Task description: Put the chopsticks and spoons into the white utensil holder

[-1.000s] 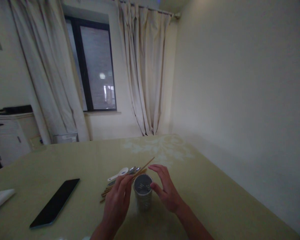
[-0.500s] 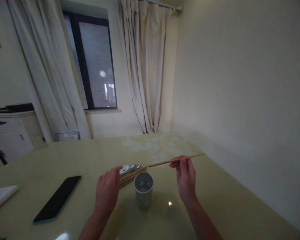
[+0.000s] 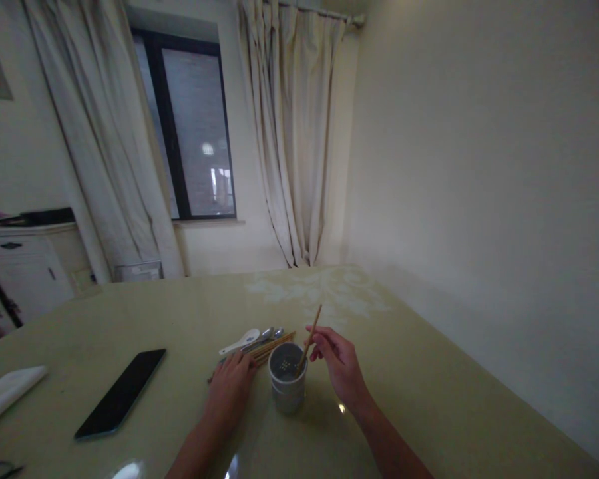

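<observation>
A single wooden chopstick (image 3: 313, 332) is pinched in my right hand (image 3: 342, 366). It leans steeply, its lower end inside the grey cylindrical holder (image 3: 287, 396), which stands upright and has small holes in its bottom. My left hand (image 3: 232, 382) is over the loose chopsticks (image 3: 274, 344) left of the holder, its fingers bent down onto them. Their fingertips are partly hidden, so any grip does not show. Just beyond that hand lie a white spoon (image 3: 247, 338) and metal spoons (image 3: 272, 332), beside the chopsticks.
A black phone (image 3: 122, 392) lies on the glossy table (image 3: 414, 412) to the left. A white object (image 3: 10, 392) is at the far left, with a dark curved thing (image 3: 2, 469) in the near corner. A wall runs along the right side.
My right hand has moved left and tilted the chopstick from nearly level to steep, with its end now in the holder. My left hand has shifted right and nearer, from the white spoon onto the chopsticks.
</observation>
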Demonstrator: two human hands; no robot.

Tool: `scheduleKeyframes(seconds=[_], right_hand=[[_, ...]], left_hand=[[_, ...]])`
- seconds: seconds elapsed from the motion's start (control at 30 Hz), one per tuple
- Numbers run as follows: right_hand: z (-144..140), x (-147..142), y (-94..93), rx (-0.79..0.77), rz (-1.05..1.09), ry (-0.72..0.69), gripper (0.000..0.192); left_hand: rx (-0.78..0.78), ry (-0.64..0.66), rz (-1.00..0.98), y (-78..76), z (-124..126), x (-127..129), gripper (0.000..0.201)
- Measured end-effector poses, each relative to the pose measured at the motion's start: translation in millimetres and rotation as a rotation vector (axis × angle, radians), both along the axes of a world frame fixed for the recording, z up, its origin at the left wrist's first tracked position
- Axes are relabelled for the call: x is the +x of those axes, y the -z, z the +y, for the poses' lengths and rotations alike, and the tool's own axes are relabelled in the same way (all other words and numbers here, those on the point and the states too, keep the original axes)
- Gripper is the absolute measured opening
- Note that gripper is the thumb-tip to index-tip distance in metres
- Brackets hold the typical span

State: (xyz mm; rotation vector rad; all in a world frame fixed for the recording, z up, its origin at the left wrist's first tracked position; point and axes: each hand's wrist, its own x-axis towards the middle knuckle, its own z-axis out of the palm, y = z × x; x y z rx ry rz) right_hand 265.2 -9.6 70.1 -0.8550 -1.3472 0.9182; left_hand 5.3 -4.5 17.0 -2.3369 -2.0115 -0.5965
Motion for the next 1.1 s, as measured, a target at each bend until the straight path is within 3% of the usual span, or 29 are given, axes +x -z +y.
scheduleKeyframes(seconds=[0.1, 0.3, 0.4, 0.5, 0.7, 0.8, 0.93, 1.1], right_hand=[[9, -3, 12.7, -0.052, -0.019, 0.014, 0.053], [28, -16, 48.1, -0.218, -0.089, -0.082, 0.057], [33, -24, 52.5, -0.256, -0.017, -0.130, 0.054], [34, -22, 43.6, -0.209, 0.057, -0.078, 0.055], [30, 25, 6.8, 0.033, 0.263, 0.426, 0.046], [26, 51, -7.5, 0.147, 0.407, 0.578, 0.042], [18, 58, -15.9, 0.207, 0.474, 0.539, 0.041], [6, 32, -15.5, 0.166, 0.288, 0.307, 0.039]], left_hand=[[-0.006, 0.018, -0.075, -1.8, -1, 6, 0.028], [0.043, 0.148, -0.407, -7.7, -7, 30, 0.036], [0.085, 0.249, -0.520, -7.8, -8, 36, 0.034], [0.106, 0.284, -0.550, -6.2, -4, 32, 0.034], [0.109, -0.011, -0.308, 0.9, 7, -1, 0.037], [0.028, -0.052, -0.135, 1.1, 7, -9, 0.031], [-0.029, -0.039, -0.043, -2.7, 5, -6, 0.027], [-0.029, -0.018, -0.051, -1.4, 5, -3, 0.026]])
